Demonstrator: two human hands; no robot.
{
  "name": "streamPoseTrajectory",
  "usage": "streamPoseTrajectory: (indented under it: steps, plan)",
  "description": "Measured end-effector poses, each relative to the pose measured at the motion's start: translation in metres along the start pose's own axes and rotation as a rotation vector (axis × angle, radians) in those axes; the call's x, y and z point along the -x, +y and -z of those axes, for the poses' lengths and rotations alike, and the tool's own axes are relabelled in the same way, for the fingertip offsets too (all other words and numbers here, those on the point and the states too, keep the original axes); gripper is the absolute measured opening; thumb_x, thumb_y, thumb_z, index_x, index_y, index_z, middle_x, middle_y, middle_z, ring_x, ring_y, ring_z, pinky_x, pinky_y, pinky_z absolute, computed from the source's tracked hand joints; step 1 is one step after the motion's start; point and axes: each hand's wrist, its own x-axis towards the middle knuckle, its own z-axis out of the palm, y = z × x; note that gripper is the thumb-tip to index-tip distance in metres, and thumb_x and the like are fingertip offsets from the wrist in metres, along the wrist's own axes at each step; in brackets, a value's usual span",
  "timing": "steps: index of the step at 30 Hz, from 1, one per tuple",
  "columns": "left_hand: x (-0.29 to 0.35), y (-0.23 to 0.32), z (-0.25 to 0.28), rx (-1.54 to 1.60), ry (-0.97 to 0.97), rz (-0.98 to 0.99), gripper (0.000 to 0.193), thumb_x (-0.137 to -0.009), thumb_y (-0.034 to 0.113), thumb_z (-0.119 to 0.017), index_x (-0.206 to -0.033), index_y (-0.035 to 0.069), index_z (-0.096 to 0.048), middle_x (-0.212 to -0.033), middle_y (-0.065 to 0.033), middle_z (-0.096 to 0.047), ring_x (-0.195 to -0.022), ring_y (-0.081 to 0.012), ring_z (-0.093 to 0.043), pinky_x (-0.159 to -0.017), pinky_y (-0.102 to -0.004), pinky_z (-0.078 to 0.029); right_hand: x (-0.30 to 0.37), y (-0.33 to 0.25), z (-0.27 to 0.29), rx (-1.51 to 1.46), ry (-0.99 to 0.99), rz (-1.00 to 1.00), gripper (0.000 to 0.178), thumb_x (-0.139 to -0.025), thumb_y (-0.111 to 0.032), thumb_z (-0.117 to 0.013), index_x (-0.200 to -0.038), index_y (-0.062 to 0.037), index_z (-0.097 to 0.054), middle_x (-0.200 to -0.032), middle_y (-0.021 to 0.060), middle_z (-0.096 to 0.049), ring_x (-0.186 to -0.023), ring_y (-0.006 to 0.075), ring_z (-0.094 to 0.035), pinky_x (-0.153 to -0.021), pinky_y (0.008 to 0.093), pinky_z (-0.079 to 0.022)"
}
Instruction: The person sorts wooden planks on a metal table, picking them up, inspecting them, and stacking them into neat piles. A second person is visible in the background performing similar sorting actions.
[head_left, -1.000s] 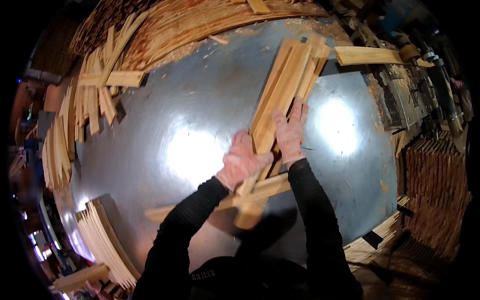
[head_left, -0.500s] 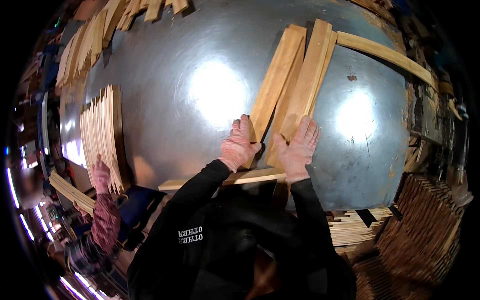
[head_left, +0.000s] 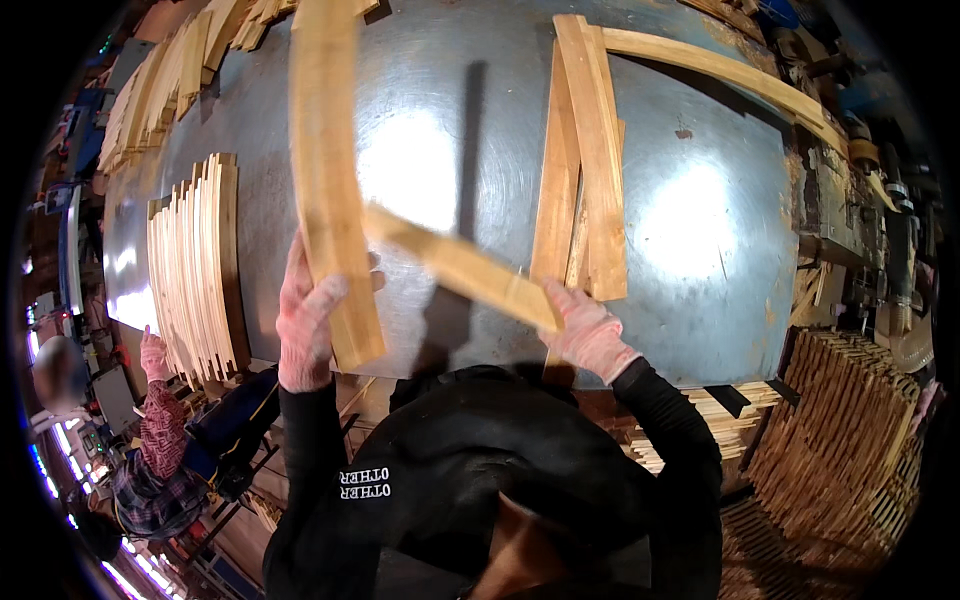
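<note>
My left hand (head_left: pixel 306 320), in a pinkish work glove, is closed round the near end of a long wooden board (head_left: pixel 330 170). The board is lifted above the metal table and slightly blurred. My right hand (head_left: pixel 588 332), gloved alike, grips the near end of a wooden strip (head_left: pixel 465 268), which slants up leftward until its far end meets the board's edge; I cannot tell whether they touch. Just beyond my right hand, several loose boards (head_left: pixel 595 150) lie overlapping on the table.
A long strip (head_left: pixel 730 75) lies along the far right of the metal table (head_left: pixel 680 340). Upright strips stand packed in a row (head_left: pixel 195 265) at left, beside a co-worker's gloved hand (head_left: pixel 153 357). More strips (head_left: pixel 150 100) lie far left. A tall wood stack (head_left: pixel 830 440) stands right.
My left hand has moved left, lifting a board off the group. My right hand has come away from the boards and now holds a strip. The strip along the table's front edge is gone from there.
</note>
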Motion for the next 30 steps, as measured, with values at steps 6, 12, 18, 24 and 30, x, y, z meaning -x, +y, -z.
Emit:
streamPoseTrajectory:
  steps: [6, 12, 18, 24, 30]
  plan:
    - [-0.001, -0.144, -0.014, -0.04, 0.247, 0.075, 0.039, -0.094, 0.014, -0.068, -0.129, 0.005, -0.053, -0.106, -0.0098, -0.065, -0.093, -0.0178, -0.065, -0.079, -0.0322, -0.055, -0.055, -0.084, -0.037, -0.313, 0.264, -0.158, 0.089, -0.09, -0.064, -0.052, -0.153, -0.0061, -0.029, -0.136, 0.0307, -0.053, -0.119, 0.0435, -0.059, -0.097, 0.0539, -0.047]
    - [-0.028, -0.218, -0.006, 0.26, 0.379, 0.462, 0.048, -0.083, 0.021, -0.08, -0.122, 0.004, -0.057, -0.098, -0.0063, -0.067, -0.087, -0.0179, -0.064, -0.072, -0.0317, -0.053, -0.076, -0.035, -0.007, 0.281, 0.495, 0.079, 0.078, -0.089, -0.06, -0.056, -0.137, 0.0013, -0.049, -0.133, 0.0241, -0.056, -0.121, 0.0397, -0.055, -0.104, 0.0494, -0.041]
    - [-0.037, -0.24, 0.007, 0.259, 0.125, 0.357, 0.032, -0.087, 0.012, -0.076, -0.114, 0.004, -0.061, -0.101, -0.0049, -0.067, -0.091, -0.0176, -0.066, -0.08, -0.0344, -0.056, -0.109, 0.071, 0.04, 0.014, 0.482, -0.394, 0.107, -0.077, -0.038, -0.079, -0.156, -0.0054, -0.015, -0.141, 0.0259, -0.049, -0.129, 0.04, -0.05, -0.105, 0.0457, -0.043]
    - [-0.027, -0.219, 0.007, 0.266, 0.195, 0.412, 0.05, -0.09, 0.018, -0.074, -0.131, 0.002, -0.051, -0.117, -0.0084, -0.064, -0.104, -0.0197, -0.064, -0.087, -0.0349, -0.055, -0.073, 0.019, -0.013, -0.613, 0.38, -0.05, 0.089, -0.086, -0.022, -0.075, -0.155, 0.0004, -0.023, -0.135, 0.0225, -0.053, -0.123, 0.0279, -0.053, -0.103, 0.0368, -0.045]
    - [-0.038, -0.224, 0.018, 0.186, 0.247, 0.398, 0.043, -0.089, 0.03, -0.074, -0.121, 0.005, -0.06, -0.109, -0.0062, -0.065, -0.097, -0.0186, -0.064, -0.083, -0.0365, -0.056, -0.107, 0.028, -0.144, -1.222, -0.023, 0.29, 0.039, -0.103, -0.019, -0.054, -0.138, -0.0027, -0.05, -0.113, 0.0124, -0.066, -0.102, 0.0226, -0.064, -0.094, 0.0352, -0.053]
